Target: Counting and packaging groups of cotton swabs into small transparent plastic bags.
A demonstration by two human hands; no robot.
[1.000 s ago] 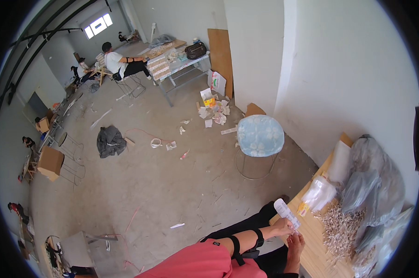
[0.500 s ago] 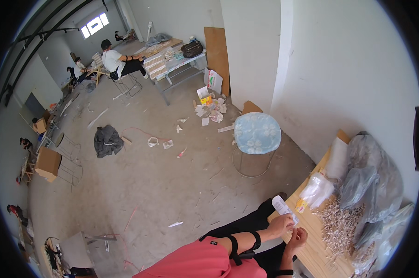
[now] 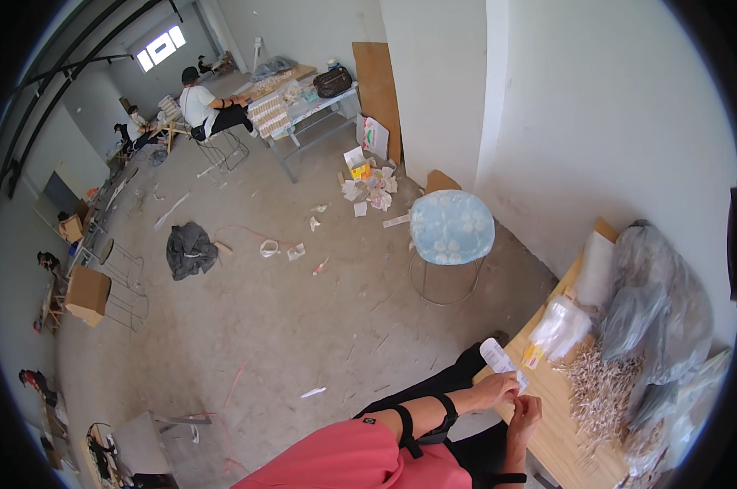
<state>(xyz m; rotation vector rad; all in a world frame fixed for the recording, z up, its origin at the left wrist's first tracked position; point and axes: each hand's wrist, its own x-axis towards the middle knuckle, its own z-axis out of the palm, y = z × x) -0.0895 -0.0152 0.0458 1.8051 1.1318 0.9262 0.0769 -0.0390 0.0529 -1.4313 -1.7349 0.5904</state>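
Observation:
Both hands meet over the near edge of the wooden table (image 3: 560, 436). My left hand (image 3: 497, 389) is closed, fingertips pinched together, beside a white printed paper strip (image 3: 499, 359); I cannot tell if it grips the strip. Close below and to the right, my right hand (image 3: 525, 416) is also closed in a pinch, its fingertips almost touching the left's. Anything between the fingertips is too small to make out. Right of the hands lies a loose heap of thin pale sticks (image 3: 601, 387). Clear plastic bags (image 3: 560, 328) and a small yellow-and-white packet (image 3: 534, 355) lie beyond the strip.
Large grey plastic bags (image 3: 658, 297) are piled against the wall behind the heap. A round stool with a pale blue cover (image 3: 452, 226) stands ahead. Scraps of paper (image 3: 372, 189) and a dark grey cloth (image 3: 191, 251) lie on the floor. Another person (image 3: 199, 106) sits at a far table.
The view has shifted slightly. Both hands stay pinched close together, with the right hand's fingers a little more upright than before.

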